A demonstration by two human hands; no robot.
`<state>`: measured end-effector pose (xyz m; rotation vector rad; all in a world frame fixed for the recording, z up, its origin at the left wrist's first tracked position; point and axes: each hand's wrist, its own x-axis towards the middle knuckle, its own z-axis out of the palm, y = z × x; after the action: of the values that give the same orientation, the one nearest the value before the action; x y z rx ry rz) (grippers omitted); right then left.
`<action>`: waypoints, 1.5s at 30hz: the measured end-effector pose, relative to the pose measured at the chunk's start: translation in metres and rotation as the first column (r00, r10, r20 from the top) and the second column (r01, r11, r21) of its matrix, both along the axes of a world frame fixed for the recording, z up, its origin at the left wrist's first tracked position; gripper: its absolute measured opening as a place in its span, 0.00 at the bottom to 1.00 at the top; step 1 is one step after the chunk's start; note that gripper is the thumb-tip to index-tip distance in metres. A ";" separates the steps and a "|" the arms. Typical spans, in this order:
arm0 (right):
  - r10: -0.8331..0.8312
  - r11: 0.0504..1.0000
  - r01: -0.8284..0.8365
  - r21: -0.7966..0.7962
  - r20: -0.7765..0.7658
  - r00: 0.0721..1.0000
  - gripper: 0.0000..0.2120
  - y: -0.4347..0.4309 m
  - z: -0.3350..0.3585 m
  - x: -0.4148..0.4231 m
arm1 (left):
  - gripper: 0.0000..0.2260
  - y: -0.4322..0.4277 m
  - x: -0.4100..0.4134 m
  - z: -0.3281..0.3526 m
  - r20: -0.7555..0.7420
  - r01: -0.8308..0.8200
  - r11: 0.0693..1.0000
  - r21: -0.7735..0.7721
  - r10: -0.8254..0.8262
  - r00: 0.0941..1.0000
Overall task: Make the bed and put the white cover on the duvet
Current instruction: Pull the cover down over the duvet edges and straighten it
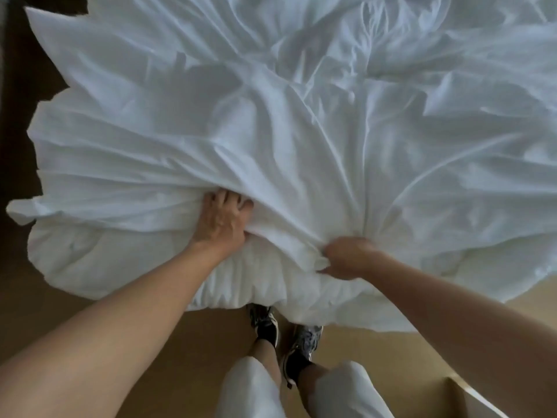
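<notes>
Two hands (221, 220) (346, 257), two shoes (265, 324) (304, 342), seemingly one cover (271, 116)

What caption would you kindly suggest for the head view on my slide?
Left hand and right hand grip the rumpled white cover spread over the duvet.

Tan floor (376, 351), dark shadowed strip at left (12, 86), pale ledge lower right (479, 398)

bedroom in a home, rumpled white bedding (301, 116) spread wide, tan floor (391, 357) underfoot
</notes>
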<state>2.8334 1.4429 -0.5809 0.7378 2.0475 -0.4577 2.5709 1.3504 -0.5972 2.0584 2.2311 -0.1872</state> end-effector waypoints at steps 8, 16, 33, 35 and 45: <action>-0.130 0.972 0.209 0.105 -0.500 0.856 0.16 -0.066 -0.005 -0.016 | 0.09 -0.041 0.009 0.017 0.256 -0.080 0.962 -0.261 0.149 0.955; -0.149 0.982 0.162 0.097 -0.129 0.980 0.39 -0.122 -0.020 0.045 | 0.20 -0.124 -0.012 0.012 0.070 0.060 0.894 -0.444 -0.032 0.997; -0.230 0.944 0.284 0.170 -0.281 0.932 0.11 -0.260 -0.044 -0.218 | 0.09 -0.182 -0.278 0.022 -0.023 -0.243 0.964 0.105 0.247 0.969; -0.308 0.910 0.350 0.224 -0.205 0.929 0.14 -0.267 -0.043 -0.214 | 0.07 -0.193 -0.324 0.024 0.053 -0.312 0.943 0.116 0.308 0.950; -0.226 0.728 0.622 0.288 -0.756 0.614 0.09 -0.275 -0.027 -0.412 | 0.23 -0.213 -0.302 -0.024 0.240 -0.208 0.962 0.175 0.163 0.957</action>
<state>2.4219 1.1682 -0.6080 1.6630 2.7333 -0.4862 2.2684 1.1378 -0.6212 1.8291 2.3627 0.2811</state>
